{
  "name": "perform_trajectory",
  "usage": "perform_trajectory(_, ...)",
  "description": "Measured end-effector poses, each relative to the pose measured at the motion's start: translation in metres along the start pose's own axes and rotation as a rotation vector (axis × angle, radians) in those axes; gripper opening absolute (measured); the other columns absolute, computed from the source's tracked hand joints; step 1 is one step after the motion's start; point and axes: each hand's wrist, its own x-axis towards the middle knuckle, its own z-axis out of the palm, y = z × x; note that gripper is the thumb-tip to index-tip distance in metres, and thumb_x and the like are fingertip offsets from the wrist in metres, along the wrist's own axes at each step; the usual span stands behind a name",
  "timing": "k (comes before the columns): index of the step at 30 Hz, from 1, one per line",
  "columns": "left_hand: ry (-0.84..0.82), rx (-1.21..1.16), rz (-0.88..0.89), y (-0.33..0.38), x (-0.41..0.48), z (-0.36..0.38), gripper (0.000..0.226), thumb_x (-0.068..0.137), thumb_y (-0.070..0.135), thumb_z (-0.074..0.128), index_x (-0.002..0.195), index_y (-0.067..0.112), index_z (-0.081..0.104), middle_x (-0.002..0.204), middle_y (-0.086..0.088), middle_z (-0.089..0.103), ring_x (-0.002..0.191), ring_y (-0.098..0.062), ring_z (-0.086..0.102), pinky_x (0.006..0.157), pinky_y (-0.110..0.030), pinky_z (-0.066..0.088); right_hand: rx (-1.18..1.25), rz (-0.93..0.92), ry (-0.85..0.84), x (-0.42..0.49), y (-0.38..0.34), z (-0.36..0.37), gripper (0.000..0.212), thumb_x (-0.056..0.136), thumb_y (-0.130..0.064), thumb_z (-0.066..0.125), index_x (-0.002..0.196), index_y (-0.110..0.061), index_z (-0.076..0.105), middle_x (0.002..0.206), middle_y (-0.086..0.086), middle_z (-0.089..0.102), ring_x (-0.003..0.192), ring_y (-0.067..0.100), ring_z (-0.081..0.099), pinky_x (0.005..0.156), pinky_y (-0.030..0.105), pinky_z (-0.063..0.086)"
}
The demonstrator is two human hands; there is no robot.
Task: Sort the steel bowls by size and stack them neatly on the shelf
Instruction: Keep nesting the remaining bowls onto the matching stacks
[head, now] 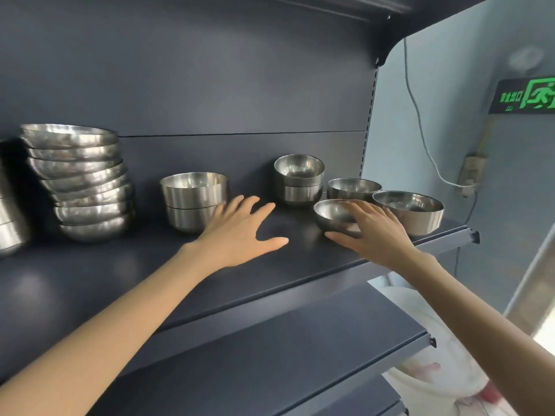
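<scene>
At two o'clock in my feed a dark exit sign (pixel 524 96) hangs on the pale wall (pixel 450 94), lit green with a running-figure pictogram. Left of the figure stand four green Chinese characters, too blurred for me to read with certainty

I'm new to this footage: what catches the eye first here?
A tilting stack of wide steel bowls stands left on the dark grey shelf. Two hands reach in: the left hand spreads over the shelf, the right hand rests on a small round steel bowl at right.
</scene>
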Motion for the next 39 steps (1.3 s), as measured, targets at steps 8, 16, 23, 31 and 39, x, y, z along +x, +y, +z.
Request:
perform_trajectory(8, -0.048, -0.294, 0.113, 0.048, 0.05, 0.014, 0.075, 0.093, 0.059, 0.044, 0.153, 0.022, 0.018, 0.157, 0.002, 0.025, 0.142, -0.02, 0.025, 0.109, -0.039, 0.03, 0.238, 0.029, 0.07, -0.008, 0.032, 0.011, 0.045, 0.087, -0.039, 0.066, 0.127, -0.021, 0.057, 0.135, -0.002, 0.052, 0.116, 0.018, 0.052, 0.09, 0.039, 0.049)
perform_trajectory(16, -0.179, -0.651, 0.09, 0.054, 0.076, 0.029, 0.102, 0.083, 0.06, 0.058, 0.155, 0.014, 0.002, 0.162, 0.0, 0.008, 0.148, -0.017, 0.013, 0.117, -0.033, 0.017, 0.448, -0.051, 0.151, -0.007, 0.027, 0.017, 0.012, 0.084, -0.016, 0.072, 0.091, -0.007, 0.067, 0.117, -0.006, 0.051, 0.094, 0.006, 0.05, 0.077, 0.0, 0.031)
perform_trajectory(23, -0.215, -0.849, 0.042, 0.028, 0.082, 0.037, 0.14, 0.05, 0.075, 0.072, 0.155, 0.017, -0.001, 0.161, 0.004, 0.015, 0.146, -0.013, 0.02, 0.119, -0.034, 0.02, 0.553, -0.016, 0.075, 0.0, 0.016, 0.019, 0.023, 0.079, -0.029, 0.077, 0.093, -0.021, 0.06, 0.139, 0.001, 0.042, 0.114, 0.011, 0.049, 0.086, 0.0, 0.031)
perform_trajectory(31, -0.238, -0.997, 0.054, 0.018, 0.075, 0.035, 0.098, 0.075, 0.038, 0.079, 0.15, 0.008, 0.023, 0.143, 0.012, 0.044, 0.133, -0.009, 0.042, 0.104, -0.019, 0.035, 0.719, 0.18, -0.148, 0.013, 0.018, 0.021, 0.138, 0.04, -0.077, 0.076, 0.15, -0.021, 0.013, 0.146, 0.002, 0.038, 0.13, 0.017, 0.044, 0.111, 0.038, 0.037)
perform_trajectory(39, -0.199, -0.973, 0.082, 0.007, 0.077, 0.038, 0.048, 0.074, 0.034, 0.081, 0.116, 0.019, 0.061, 0.112, 0.003, 0.068, 0.109, -0.012, 0.061, 0.1, -0.029, 0.046, 0.856, 0.179, -0.17, 0.019, 0.014, 0.023, 0.109, 0.07, -0.019, 0.082, 0.152, -0.015, 0.01, 0.142, -0.003, 0.034, 0.118, 0.01, 0.043, 0.108, 0.031, 0.037)
